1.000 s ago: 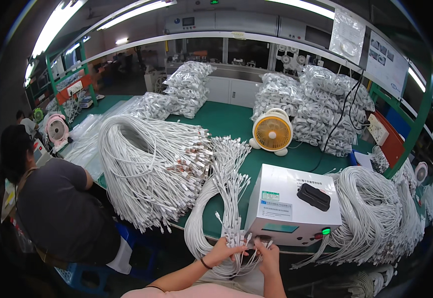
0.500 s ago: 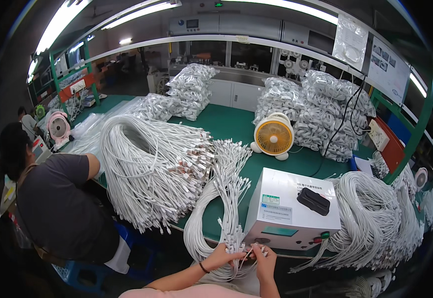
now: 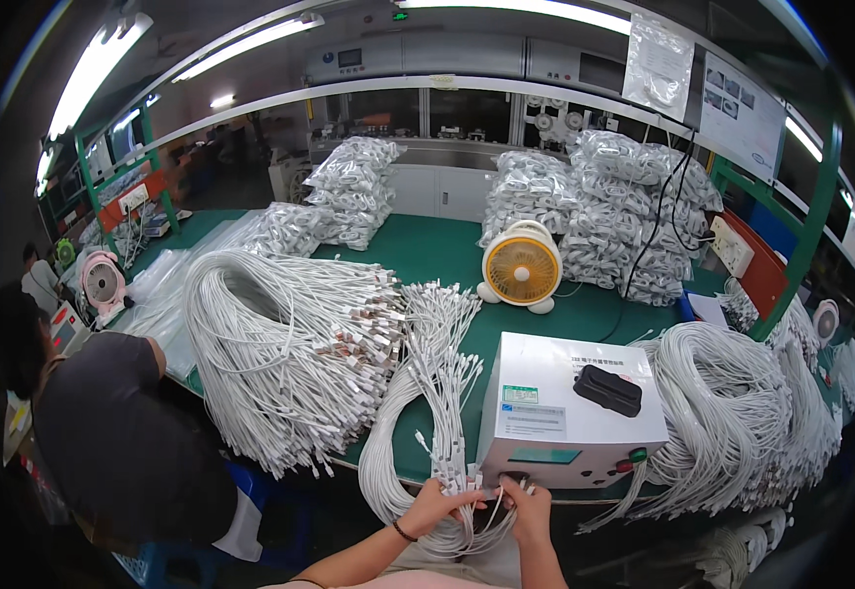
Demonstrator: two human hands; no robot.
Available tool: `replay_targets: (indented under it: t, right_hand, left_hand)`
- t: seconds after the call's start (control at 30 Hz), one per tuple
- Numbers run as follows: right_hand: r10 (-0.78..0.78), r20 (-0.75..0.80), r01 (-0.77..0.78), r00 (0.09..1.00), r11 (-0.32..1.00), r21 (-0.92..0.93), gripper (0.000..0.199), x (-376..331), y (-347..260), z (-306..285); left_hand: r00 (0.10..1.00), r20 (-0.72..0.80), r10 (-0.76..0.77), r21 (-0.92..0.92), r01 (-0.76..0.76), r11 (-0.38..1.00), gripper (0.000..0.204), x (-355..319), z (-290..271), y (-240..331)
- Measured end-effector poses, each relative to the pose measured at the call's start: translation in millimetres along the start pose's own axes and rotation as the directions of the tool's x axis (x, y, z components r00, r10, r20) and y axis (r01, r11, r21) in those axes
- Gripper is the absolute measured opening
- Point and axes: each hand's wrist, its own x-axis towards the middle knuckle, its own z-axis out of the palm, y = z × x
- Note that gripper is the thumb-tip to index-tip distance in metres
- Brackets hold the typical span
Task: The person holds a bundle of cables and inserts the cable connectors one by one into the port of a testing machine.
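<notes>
My left hand is closed on a white cable, at the near end of a looped bundle of white cables by the table's front edge. The fingers of my right hand are pinched on a white cable end, right up against the lower left front of a white box-shaped tester. Between both hands a short white cable length hangs. The plug itself is mostly covered by my fingers. A black oblong case lies on the tester, and a red and a green button sit on its front.
Left of the bundle lies a big heap of white cables; another heap is right of the tester. Bagged cables are stacked behind a yellow-and-white fan. A co-worker sits at the left.
My right hand has risen against the tester's front with the cable end. My left hand stays by the bundle. The view has shifted slightly, and the co-worker's arm has drawn in.
</notes>
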Motion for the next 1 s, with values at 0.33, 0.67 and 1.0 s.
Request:
replay_targets:
  t: [0.33,0.67,1.0]
  right_hand:
    - [-0.027,0.184,0.074,0.983,0.965,-0.252,0.014,-14.9,6.5,-0.5]
    - [-0.087,0.072,0.099,0.994,0.978,-0.183,0.013,-9.9,18.4,-9.8]
    - [0.009,0.037,-0.010,0.999,0.999,0.039,0.009,-0.6,11.3,-8.1]
  left_hand:
    - [0.995,0.078,-0.069,0.207,0.051,0.977,0.037,2.7,-11.5,-11.9]
    - [0.994,0.053,-0.090,-0.069,0.094,0.993,0.034,-7.7,-7.8,-7.6]
    - [1.000,0.008,-0.004,-0.074,0.004,0.997,0.032,-1.4,0.8,-3.6]
